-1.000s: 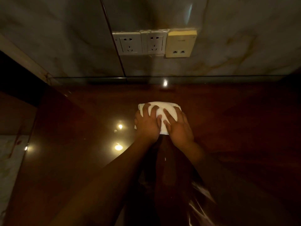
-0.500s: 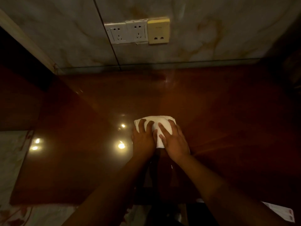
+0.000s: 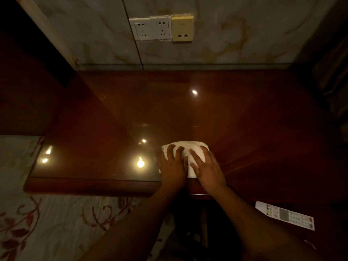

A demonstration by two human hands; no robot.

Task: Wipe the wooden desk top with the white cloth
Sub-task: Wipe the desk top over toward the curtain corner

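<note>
Mid-wipe, my left hand [image 3: 172, 167] and right hand [image 3: 209, 166] press flat-fingered on the white cloth [image 3: 185, 147]; next I should push it ahead across the surface [image 3: 244, 119].

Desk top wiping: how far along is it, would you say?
Done: hard to tell; the glossy wooden desk top shows no visible wipe marks. In hand: left hand and right hand both press the white cloth flat near the front edge. Left: probably the stretch back toward the wall sockets and both sides.
</note>
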